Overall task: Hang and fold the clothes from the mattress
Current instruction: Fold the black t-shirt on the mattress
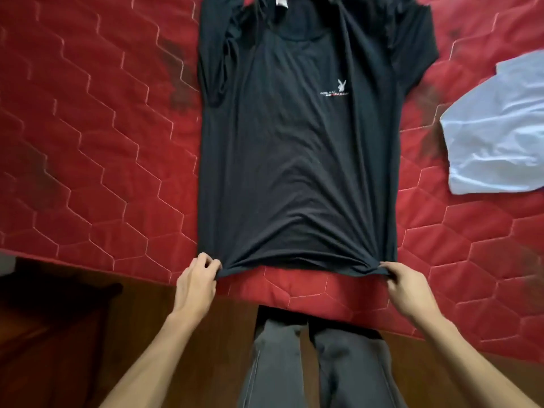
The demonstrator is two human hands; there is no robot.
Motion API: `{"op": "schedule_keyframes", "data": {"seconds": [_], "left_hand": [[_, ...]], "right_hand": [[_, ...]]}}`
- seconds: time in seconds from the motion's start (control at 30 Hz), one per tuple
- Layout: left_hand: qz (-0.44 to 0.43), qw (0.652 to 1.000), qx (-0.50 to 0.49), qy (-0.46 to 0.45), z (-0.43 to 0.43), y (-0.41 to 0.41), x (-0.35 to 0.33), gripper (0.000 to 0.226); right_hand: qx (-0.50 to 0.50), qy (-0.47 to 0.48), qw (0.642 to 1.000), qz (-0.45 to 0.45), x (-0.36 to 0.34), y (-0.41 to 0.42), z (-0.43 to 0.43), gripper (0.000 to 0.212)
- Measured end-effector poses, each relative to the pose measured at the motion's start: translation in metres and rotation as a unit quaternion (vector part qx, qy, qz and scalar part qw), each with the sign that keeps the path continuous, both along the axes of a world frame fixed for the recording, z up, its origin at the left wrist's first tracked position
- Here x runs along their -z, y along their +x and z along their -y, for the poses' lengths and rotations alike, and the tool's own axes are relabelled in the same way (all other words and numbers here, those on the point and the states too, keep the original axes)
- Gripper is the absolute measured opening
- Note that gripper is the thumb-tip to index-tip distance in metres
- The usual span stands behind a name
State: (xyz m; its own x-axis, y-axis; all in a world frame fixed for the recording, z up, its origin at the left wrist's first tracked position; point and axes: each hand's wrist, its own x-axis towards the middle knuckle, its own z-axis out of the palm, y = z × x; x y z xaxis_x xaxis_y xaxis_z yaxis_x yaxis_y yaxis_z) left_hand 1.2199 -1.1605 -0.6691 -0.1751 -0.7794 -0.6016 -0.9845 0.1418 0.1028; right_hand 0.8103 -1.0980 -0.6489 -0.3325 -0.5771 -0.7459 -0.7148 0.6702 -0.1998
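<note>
Pinches near hem of black T-shirt (294, 157) with left hand (195, 285) at left corner, right hand (407, 287) at right corner | stretches lengthwise from grip to far collar, flat on mattress (88, 142)
</note>
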Motion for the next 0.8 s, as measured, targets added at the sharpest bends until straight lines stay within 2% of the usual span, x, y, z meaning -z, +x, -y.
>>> {"op": "schedule_keyframes", "data": {"seconds": [0.2,0.3,0.37,0.47,0.53,0.63,0.8], "left_hand": [[0.061,0.997,-0.023,0.046,-0.003,0.02,0.001,0.026],[0.041,0.997,-0.058,0.037,0.034,0.01,-0.012,0.027],[0.009,0.993,-0.115,0.015,0.07,-0.002,-0.021,0.026],[-0.044,0.97,-0.238,-0.017,0.136,-0.016,-0.027,0.022],[-0.077,0.955,-0.282,-0.04,0.186,-0.02,-0.021,0.021],[-0.105,0.943,-0.309,-0.065,0.267,-0.023,-0.005,0.024],[-0.168,0.928,-0.326,-0.073,0.391,-0.036,0.03,0.037]], "right_hand": [[-0.03,0.05,0.998,-0.034,-0.012,0.005,0.013,0.045],[-0.065,0.077,0.994,-0.041,-0.029,0.007,0.044,0.043],[-0.11,0.077,0.99,-0.053,-0.038,0.013,0.074,0.033],[-0.172,0.055,0.983,-0.044,-0.039,0.031,0.129,0.027],[-0.196,0.045,0.979,-0.03,-0.031,0.047,0.172,0.025],[-0.202,0.013,0.979,-0.008,-0.017,0.08,0.247,0.026],[-0.139,-0.104,0.984,0.045,0.012,0.147,0.383,0.026]]}}
